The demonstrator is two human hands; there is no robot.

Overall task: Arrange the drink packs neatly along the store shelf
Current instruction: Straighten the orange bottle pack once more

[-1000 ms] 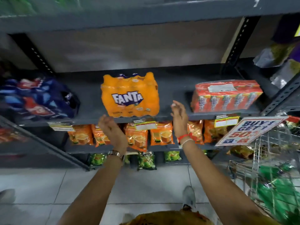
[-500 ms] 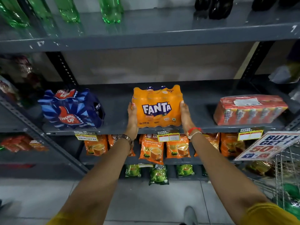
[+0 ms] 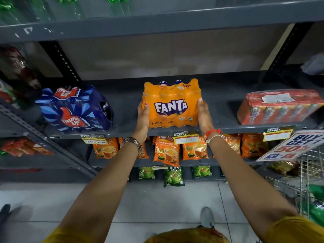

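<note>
Since half a second ago little has shifted: both hands stay pressed to the ends of the Fanta pack (image 3: 171, 104), and a second ago they hung free below the shelf edge. Now the left hand (image 3: 142, 118) lies flat against the pack's left end, thumb on its front face, and the right hand (image 3: 203, 114) clamps the right end, so the grip of each is closed on the pack. That orange shrink-wrapped pack stands upright at the front edge of the grey metal shelf (image 3: 219, 102), roughly midway along it; whether its base rests fully on the shelf or is lifted slightly is hard to tell. Towards the left end of the same shelf sits a blue Thums Up pack (image 3: 75, 109), well apart from the Fanta. Towards the right end lies a red pack of small drink cartons (image 3: 280, 107), its label too blurred to read. Orange tea pouches (image 3: 166, 151) hang on the shelf below, behind a yellow price tag (image 3: 185, 137).
</note>
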